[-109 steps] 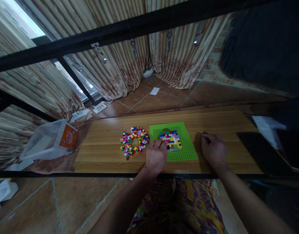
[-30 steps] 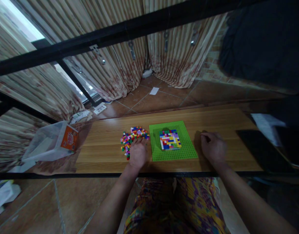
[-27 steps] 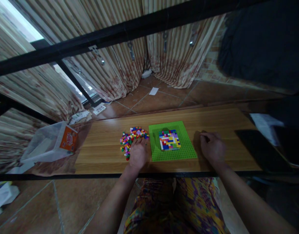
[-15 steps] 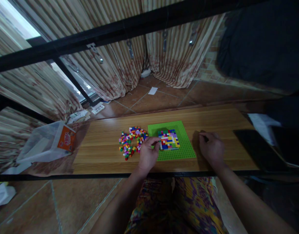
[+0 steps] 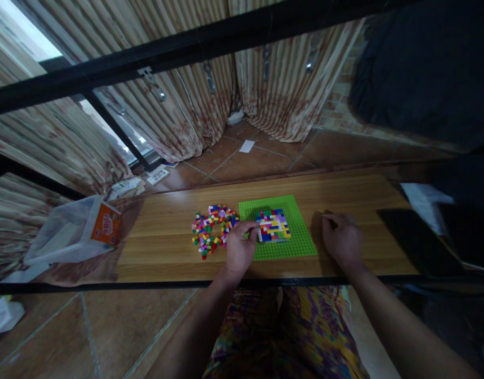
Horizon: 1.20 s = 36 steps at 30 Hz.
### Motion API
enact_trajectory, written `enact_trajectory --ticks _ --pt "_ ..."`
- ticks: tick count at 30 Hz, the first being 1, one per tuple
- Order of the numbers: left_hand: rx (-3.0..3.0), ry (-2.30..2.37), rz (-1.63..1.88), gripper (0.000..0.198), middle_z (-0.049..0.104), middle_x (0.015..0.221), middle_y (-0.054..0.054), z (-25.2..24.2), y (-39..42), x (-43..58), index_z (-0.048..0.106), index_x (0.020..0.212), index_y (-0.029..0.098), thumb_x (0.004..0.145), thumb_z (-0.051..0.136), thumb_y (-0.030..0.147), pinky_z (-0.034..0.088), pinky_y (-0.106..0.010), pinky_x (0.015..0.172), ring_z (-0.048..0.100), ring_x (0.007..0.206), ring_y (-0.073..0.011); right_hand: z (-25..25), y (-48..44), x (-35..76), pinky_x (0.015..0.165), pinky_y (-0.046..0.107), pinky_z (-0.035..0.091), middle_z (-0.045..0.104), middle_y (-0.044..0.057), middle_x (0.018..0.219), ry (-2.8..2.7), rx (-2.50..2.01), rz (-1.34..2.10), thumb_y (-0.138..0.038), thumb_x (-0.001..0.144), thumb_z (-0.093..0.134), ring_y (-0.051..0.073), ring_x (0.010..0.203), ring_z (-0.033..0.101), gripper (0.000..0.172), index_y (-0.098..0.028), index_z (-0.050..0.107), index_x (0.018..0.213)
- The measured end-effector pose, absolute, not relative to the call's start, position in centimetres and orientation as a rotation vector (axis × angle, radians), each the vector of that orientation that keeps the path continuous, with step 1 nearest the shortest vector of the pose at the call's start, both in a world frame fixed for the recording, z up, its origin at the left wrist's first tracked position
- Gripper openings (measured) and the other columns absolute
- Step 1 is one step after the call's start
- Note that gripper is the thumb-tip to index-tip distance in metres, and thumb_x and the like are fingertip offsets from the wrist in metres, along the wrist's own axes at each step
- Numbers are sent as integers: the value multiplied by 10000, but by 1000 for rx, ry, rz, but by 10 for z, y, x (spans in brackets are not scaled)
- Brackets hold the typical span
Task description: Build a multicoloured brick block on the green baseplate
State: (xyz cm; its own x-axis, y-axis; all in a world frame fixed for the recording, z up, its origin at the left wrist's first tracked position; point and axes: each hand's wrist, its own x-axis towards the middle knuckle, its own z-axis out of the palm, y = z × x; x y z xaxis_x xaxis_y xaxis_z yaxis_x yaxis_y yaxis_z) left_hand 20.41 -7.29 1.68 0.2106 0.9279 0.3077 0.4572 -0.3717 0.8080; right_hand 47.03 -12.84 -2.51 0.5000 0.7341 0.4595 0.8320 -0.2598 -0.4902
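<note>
A green studded baseplate [image 5: 303,237] lies on the wooden table, carrying a block of multicoloured bricks [image 5: 274,226] built near its middle. My left hand [image 5: 240,246] is at the left edge of that block, thumb and fingers pinched together; whatever is between the fingertips is too small to make out. Loose small bricks [image 5: 206,229] in many colours are spread just left of the plate, partly behind my left hand. Right of the plate, my right hand [image 5: 342,239] rests on the table with its fingers curled; any content is hidden.
The wooden table [image 5: 163,231] has a dark front edge. A clear plastic box [image 5: 73,231] with an orange label stands at the left. A dark flat object [image 5: 419,242] lies at the right end near white paper [image 5: 427,202]. A black bar [image 5: 178,46] crosses above.
</note>
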Motion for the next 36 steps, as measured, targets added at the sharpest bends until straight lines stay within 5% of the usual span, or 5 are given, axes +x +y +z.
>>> enact_trajectory --ticks 24,36 --pt "2780 1409 461 232 678 995 -96 33 -87 205 661 1034 160 909 476 95 527 -361 856 632 896 -218 -27 -129 471 716 332 476 703 127 890 -1299 -2057 -205 -363 890 475 235 800 634 339 -141 731 890" --pt "2245 1588 879 303 696 1063 -78 24 -95 168 635 1148 202 927 443 121 537 -321 869 659 972 -192 -29 -129 473 705 344 476 704 127 885 -1327 -2039 -234 -359 884 483 240 796 630 318 -153 726 894"
